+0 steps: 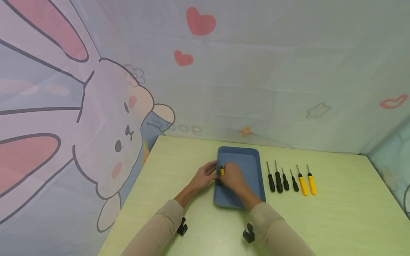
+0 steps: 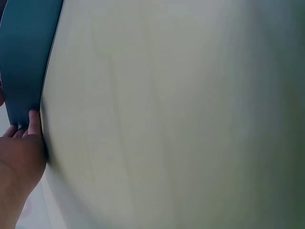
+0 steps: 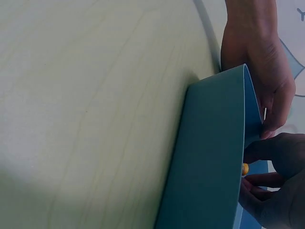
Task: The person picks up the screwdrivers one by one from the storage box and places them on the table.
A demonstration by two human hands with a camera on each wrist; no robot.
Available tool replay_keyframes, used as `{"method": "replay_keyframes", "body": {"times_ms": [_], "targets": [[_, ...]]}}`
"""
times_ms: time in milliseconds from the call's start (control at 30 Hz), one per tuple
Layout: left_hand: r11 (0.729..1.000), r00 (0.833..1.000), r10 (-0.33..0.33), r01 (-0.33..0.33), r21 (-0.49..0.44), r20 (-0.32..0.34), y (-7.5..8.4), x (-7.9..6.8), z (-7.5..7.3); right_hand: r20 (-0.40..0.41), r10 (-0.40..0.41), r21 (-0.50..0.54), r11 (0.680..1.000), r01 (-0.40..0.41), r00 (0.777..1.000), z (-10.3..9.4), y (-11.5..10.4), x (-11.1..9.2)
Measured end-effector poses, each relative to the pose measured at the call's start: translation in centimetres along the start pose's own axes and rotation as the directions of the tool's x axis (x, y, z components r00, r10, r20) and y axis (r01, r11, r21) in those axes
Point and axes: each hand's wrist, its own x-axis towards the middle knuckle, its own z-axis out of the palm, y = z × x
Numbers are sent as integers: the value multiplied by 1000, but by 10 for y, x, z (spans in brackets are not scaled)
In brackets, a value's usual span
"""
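A blue rectangular tray (image 1: 251, 170) lies on the table. My right hand (image 1: 233, 176) is inside it near the left wall and pinches a yellow-and-black screwdriver (image 1: 222, 171), mostly hidden by the fingers. In the right wrist view, the round yellow end of the screwdriver (image 3: 245, 169) shows between thumb and fingers. Beside it, along the left wall, a dark handle (image 1: 219, 182) is partly visible. My left hand (image 1: 202, 176) grips the tray's left wall, fingers outside and thumb over the rim. The left wrist view shows its fingers (image 2: 34, 123) against the outer wall.
Right of the tray, several screwdrivers stand in a row on the pale table (image 1: 346, 206), tips away from me: black-handled ones (image 1: 278, 184) and two with yellow handles (image 1: 302, 186). A cartoon-printed cloth wall (image 1: 272, 89) rises behind the table.
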Motion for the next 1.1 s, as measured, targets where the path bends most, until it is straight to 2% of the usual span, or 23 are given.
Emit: {"method": "replay_keyframes", "body": {"times_ms": [200,633,833,1100], "targets": [[1000,1000,3,-3,-11,5,-1,0,-1,8,12,-38,999,-12,1000,0,-4,2],[1000,1000,-1,1,-11,1,1,0,0,-6,44,-22,999,-44,999,-4,-5,1],[1000,1000,10,-10,-1,6,4,-2,0,5,81,47,996,-81,997,-5,-1,1],[1000,1000,21,-21,21,0,6,-2,1,-35,109,156,983,-102,993,-4,9,-4]]}}
